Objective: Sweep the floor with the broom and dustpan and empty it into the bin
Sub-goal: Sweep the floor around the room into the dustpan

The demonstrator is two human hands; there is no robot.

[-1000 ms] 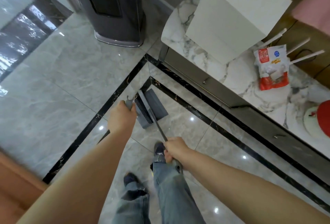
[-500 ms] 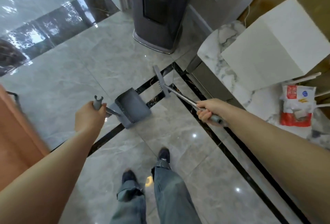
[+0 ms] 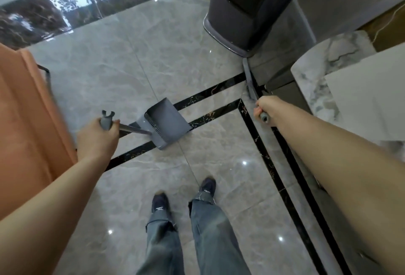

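Note:
My left hand grips the top of the long handle of a grey dustpan, whose toothed scoop sits on the marble floor across a black inlay strip. My right hand grips the grey broom near the end of its handle. The broom's narrow head reaches forward to the gap between the tall dark appliance and the cabinet. The two tools are well apart. No bin is in sight.
A tall dark grey appliance stands ahead on the right. A marble-topped cabinet with a white box runs along the right. An orange seat is close on my left. My feet stand on glossy grey tiles.
The broom was pulled off the dustpan and swung right and forward toward the appliance's base. My left hand carried the dustpan left. My view turned left, bringing the orange seat in.

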